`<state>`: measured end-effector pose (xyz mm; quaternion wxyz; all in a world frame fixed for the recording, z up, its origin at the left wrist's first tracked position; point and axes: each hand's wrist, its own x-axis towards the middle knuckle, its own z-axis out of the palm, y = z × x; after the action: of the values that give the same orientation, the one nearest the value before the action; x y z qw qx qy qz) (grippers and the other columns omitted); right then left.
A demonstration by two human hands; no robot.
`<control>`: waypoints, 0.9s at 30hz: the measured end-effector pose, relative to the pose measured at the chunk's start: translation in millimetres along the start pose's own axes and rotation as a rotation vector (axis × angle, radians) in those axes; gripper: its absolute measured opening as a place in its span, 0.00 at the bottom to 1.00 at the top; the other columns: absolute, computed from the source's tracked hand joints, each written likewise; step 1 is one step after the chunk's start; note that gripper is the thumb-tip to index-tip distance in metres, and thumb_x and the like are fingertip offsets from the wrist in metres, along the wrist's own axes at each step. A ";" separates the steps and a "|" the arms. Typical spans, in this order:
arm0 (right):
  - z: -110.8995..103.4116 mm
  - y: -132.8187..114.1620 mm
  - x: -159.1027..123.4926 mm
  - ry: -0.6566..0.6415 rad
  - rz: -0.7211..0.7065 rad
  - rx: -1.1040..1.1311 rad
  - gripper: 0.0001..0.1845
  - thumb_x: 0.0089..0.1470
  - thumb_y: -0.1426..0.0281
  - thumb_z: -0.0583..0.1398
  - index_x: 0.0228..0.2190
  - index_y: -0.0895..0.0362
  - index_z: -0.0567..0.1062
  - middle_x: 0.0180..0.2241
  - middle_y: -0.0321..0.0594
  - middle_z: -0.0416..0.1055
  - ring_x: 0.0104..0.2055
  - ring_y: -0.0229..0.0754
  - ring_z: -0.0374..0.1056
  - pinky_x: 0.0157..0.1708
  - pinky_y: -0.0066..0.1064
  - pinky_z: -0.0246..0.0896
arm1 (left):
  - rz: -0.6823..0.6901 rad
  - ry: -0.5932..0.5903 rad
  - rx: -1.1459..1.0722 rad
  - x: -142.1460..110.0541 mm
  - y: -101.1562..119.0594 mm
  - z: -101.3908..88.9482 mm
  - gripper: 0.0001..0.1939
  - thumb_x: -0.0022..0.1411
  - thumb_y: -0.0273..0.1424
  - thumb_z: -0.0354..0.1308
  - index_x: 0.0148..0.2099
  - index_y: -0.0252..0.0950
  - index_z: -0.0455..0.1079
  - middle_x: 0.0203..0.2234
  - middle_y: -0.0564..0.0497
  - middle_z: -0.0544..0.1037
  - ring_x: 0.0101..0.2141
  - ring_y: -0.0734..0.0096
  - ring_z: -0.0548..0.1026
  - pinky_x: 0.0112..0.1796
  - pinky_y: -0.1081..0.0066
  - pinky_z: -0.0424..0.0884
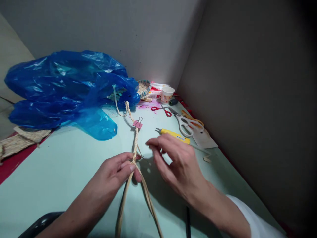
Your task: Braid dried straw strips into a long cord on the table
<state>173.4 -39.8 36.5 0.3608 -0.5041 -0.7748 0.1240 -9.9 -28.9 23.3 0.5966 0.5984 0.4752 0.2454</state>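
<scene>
Head view: loose strands hang toward the wearer below the left hand (123,170), whose closed fingers pinch the braid (136,143) at its lower end; the right hand's fingers (155,143), slightly parted and empty, hover just beside it. The braid points lengthwise away across the desk (81,168) to a pink clip (137,124).

A plain white sleeve (255,219) is ending well behind the right hand (178,165), and the left forearm (84,201) is showing bare left of that hand.
</scene>
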 end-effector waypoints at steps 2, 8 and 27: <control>3.2 -3.9 -3.1 -0.200 0.084 0.130 0.11 0.61 0.72 0.52 0.34 0.56 0.75 0.29 0.38 0.72 0.30 0.38 0.66 0.32 0.29 0.57 | -0.043 0.036 -0.050 -2.7 -2.3 1.1 0.15 0.63 0.40 0.51 0.49 0.38 0.67 0.30 0.52 0.75 0.37 0.65 0.72 0.44 0.67 0.61; 19.1 -2.4 -3.6 -0.409 0.242 0.477 0.15 0.64 0.73 0.47 0.33 0.55 0.73 0.29 0.33 0.73 0.34 0.34 0.67 0.38 0.26 0.57 | -0.102 0.073 -0.177 -6.2 -7.4 7.1 0.29 0.63 0.41 0.52 0.63 0.41 0.51 0.29 0.55 0.74 0.36 0.66 0.71 0.43 0.66 0.62; 29.8 9.8 1.8 -0.495 0.539 0.929 0.13 0.57 0.67 0.55 0.27 0.62 0.75 0.22 0.35 0.66 0.20 0.30 0.47 0.19 0.25 0.40 | 0.000 0.125 0.419 -10.7 1.4 8.6 0.19 0.66 0.40 0.42 0.57 0.43 0.54 0.28 0.55 0.75 0.32 0.64 0.73 0.35 0.66 0.61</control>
<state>159.3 -28.6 10.7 0.3078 -0.4286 -0.5450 0.6515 -6.7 -42.0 26.1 0.4285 0.6929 0.5519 0.1779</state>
